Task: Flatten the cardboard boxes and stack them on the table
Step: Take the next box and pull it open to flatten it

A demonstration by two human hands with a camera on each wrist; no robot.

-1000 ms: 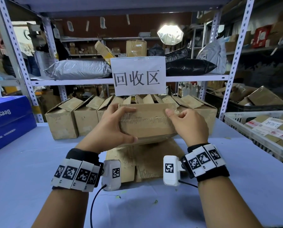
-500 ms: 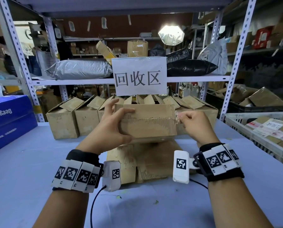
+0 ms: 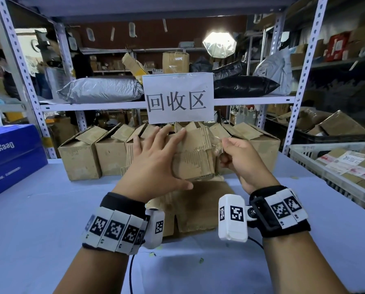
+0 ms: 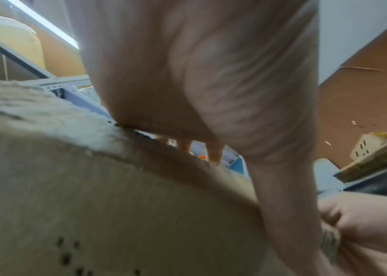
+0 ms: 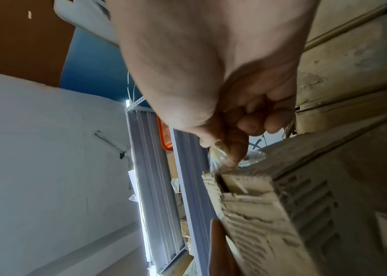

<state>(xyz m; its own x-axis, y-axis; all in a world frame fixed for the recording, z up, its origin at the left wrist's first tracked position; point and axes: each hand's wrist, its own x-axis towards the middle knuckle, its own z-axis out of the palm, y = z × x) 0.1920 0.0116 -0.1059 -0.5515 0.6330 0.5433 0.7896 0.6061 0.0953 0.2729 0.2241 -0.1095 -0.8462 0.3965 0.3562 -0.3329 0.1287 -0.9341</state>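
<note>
1. Our left hand [image 3: 156, 164] spreads against the box [image 3: 195, 158], thumb beneath, bracing it above the bench [image 3: 50, 209].
2. Our right hand [image 3: 239, 160] pinches clear tape [image 5: 221, 158] at the box's corner.
3. The box looks light, worn, tear-prone; we'd grip its edges.
4. A flattened sheet [image 3: 198, 209] lies below.

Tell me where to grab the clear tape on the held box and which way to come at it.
Pinch the loose, lifted end of the clear tape at the right-hand corner of the held box, coming from the right, as the right hand does. That end stands free of the cardboard, so fingertips can close on it, while the left hand braces the box's front.
</note>
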